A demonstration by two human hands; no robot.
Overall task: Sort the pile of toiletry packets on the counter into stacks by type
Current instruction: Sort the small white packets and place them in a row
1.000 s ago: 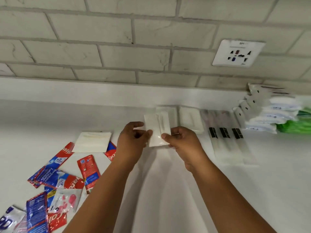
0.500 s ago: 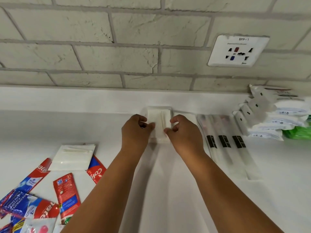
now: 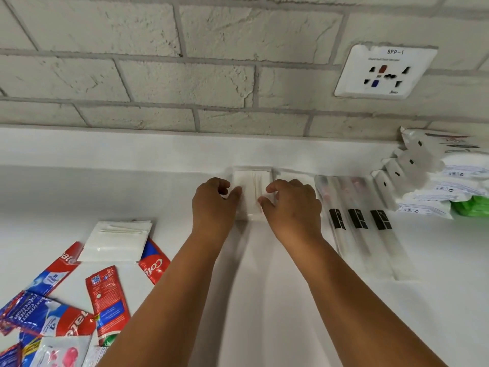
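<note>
Far left, red and blue toothpaste sachets (image 3: 105, 300) lay scattered on the counter (image 3: 264, 313), a white swab packet (image 3: 116, 241) atop them. At centre, the left hand (image 3: 213, 207) and right hand (image 3: 293, 207) pinched the sides of a white packet (image 3: 251, 186) lying against the back wall. Right of that sat boxed toothbrushes (image 3: 354, 223), then stacked white pouches (image 3: 434, 189).

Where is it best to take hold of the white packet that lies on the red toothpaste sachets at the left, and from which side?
Probably at the far left corner of the white packet, coming from above with the left hand. It lies flat, so a pinch on an edge works better than a grip around it. That corner lies on the bare counter, away from the toothpaste sachets.
</note>
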